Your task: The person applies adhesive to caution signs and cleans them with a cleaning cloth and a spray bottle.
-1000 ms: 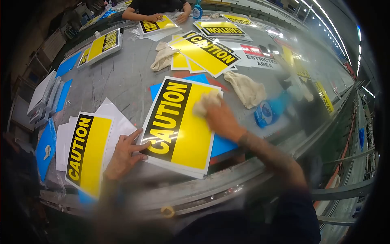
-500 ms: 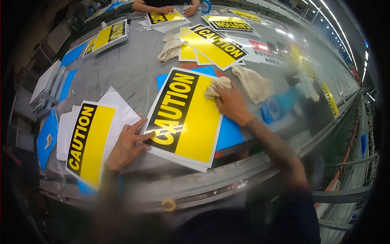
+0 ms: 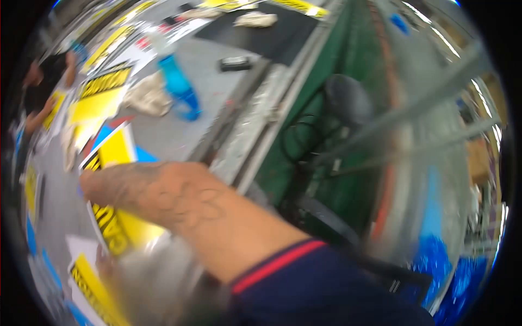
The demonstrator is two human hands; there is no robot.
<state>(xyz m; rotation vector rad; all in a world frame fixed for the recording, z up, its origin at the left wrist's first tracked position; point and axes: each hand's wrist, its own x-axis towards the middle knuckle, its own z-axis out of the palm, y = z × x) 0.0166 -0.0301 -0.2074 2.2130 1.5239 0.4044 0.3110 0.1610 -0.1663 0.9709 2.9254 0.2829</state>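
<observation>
My right arm stretches across the view, and my right hand (image 3: 93, 186) is over the yellow and black caution sign (image 3: 126, 227) in front of me. Its fingers are hidden behind the wrist. At the sign's lower left edge, my left hand (image 3: 103, 261) shows only as a blurred patch. Another caution sign (image 3: 98, 290) lies below it on white sheets. Beyond the sign are a crumpled cream cloth (image 3: 148, 95) and a blue spray bottle (image 3: 176, 81) lying on the table.
A person (image 3: 46, 81) is across the table beside more caution signs (image 3: 100, 95). A black box-like item (image 3: 235, 63) sits near the metal table edge (image 3: 255, 119). Rails and a black stool-like seat (image 3: 348, 100) stand to the right, with blue plastic bags (image 3: 435, 266) below.
The view has swung right, bringing the rails and floor beside the table into sight. My right arm now covers much of the sign, and the cloth under that hand is hidden.
</observation>
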